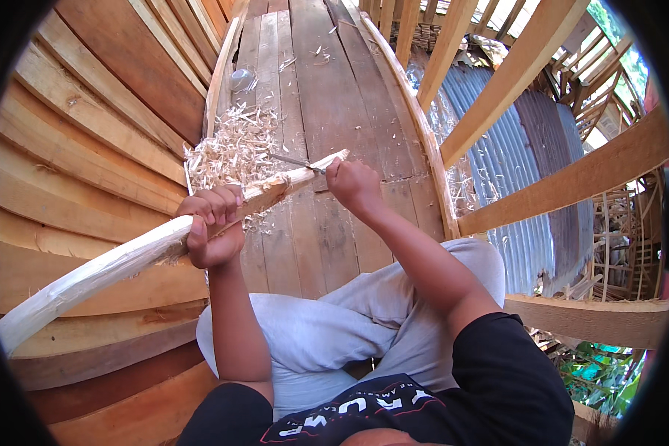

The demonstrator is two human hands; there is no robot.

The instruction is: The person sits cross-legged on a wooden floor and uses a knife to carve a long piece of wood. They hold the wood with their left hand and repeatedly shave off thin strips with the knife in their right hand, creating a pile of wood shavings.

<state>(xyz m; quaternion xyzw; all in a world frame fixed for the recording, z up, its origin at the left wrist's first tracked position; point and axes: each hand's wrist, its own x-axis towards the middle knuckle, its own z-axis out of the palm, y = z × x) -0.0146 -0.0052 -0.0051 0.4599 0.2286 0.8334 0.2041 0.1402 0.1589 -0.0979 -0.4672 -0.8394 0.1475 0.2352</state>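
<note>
A long pale wooden pole (111,256) runs from the lower left up to the middle, its far end whittled to a taper. My left hand (214,225) is wrapped round it partway along. Close to the tapered end, my right hand (355,186) is closed in a fist on a knife (293,160). The thin dark blade points left and crosses the pole near its tip. The knife's handle is hidden inside my fist. Beyond the pole, a heap of wood shavings (234,145) lies on the plank floor (334,97).
Upright boards form a wall (89,134) on the left. A clear plastic cup (241,79) lies by the shavings. To the right, a wooden railing (498,89) stands before corrugated metal sheets (513,156). My crossed legs (327,331) are below my hands.
</note>
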